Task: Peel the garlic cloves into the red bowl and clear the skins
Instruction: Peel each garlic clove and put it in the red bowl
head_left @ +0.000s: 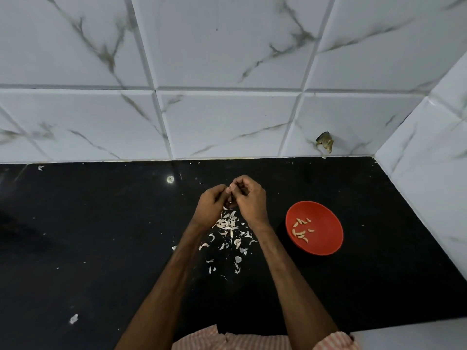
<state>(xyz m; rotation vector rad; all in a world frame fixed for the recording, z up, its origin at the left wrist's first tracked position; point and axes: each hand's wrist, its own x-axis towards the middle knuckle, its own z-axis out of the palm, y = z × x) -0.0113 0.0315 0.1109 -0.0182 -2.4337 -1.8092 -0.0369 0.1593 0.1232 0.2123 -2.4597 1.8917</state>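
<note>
Striped cloth (232,341): at the counter's (101,236) front edge, between the forearms.

Stray skin (73,318): lone flake near the front-left corner.

Skins (228,224): loose scatter at mid-counter, under and just nearer than the hands. Judged papery, near weightless and prone to drift. Better swept together with the side of a hand than picked up one by one.

Left hand (213,202) and right hand (250,200): raised over the skins, fingers curled, fingertips meeting. Both appear to pinch one small item, taken to be a clove. It is hidden between the fingers, so how much skin it still has cannot be told.

Clove, handling (judged): small, light, firm, and slick once bare. Hold it by the ends and work a nail under the skin at the root end.

Bowl (326,215): red, toward the right edge, well apart from the hands.

Peeled cloves (300,233): about nine, lying in the bowl's left half.

Wall (227,117): marbled tile along the back edge.
</note>
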